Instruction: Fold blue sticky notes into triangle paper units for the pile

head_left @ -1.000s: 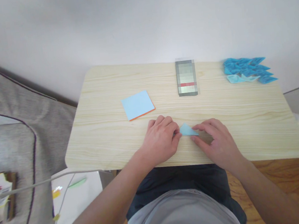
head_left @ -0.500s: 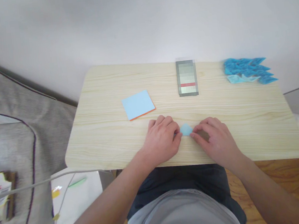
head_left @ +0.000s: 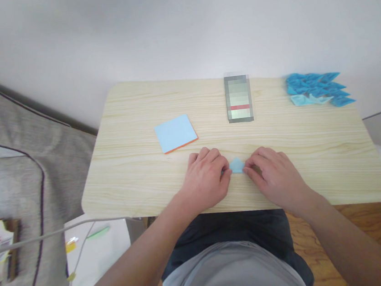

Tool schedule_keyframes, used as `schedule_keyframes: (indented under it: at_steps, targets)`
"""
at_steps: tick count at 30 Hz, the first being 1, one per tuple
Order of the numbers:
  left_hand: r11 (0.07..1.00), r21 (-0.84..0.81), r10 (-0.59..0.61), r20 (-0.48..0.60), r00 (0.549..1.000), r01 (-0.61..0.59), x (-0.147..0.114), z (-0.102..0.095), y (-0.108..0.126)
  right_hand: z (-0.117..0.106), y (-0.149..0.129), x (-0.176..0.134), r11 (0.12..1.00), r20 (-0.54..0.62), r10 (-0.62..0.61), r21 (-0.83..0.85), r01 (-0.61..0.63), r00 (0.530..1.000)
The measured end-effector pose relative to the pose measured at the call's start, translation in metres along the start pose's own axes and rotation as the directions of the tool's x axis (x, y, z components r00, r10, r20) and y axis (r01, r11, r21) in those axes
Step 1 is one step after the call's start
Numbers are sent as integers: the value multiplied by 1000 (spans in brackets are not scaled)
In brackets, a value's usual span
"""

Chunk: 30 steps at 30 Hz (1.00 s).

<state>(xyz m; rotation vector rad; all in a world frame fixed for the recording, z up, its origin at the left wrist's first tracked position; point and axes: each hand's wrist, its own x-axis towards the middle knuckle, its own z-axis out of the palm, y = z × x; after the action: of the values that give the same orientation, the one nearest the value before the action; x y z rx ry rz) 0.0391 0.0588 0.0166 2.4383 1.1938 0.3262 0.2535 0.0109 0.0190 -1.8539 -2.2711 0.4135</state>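
A small piece of light blue folded paper (head_left: pixel 237 166) lies near the table's front edge, between my two hands. My left hand (head_left: pixel 208 177) pinches its left end between thumb and fingers, which cover that part. From the other side, my right hand (head_left: pixel 273 175) has thumb and fingertips closed on the paper's right corner. The visible middle of the paper rises to a blunt point on its far side.
A stack of light blue paper sheets (head_left: pixel 175 133) with an orange edge lies left on the wooden table (head_left: pixel 128 168). A blurred-out phone-like rectangle (head_left: pixel 238 98) is at the back. Several folded blue paper shapes (head_left: pixel 318 88) sit at the back right, by the wall.
My right hand has shifted slightly, its fingers drawn closer together at the paper's right corner. The paper's near edge looks straighter. My left hand stays put.
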Motion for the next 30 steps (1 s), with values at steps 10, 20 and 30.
schedule_keyframes:
  at_steps: [10, 20, 30]
  targets:
    - [1000, 6, -16, -17, 1000, 17, 1, 1, 3, 6, 1, -4, 1000, -50, -4, 0, 4, 999]
    - [999, 37, -27, -11, 1000, 27, 2, -1, 5, 21, 3, -15, 999, -186, 8, 46, 0, 982]
    - [998, -8, -56, -41, 998, 56, -1, 2, 3, 25, 5, -17, 993, -269, 47, 114, -17, 962]
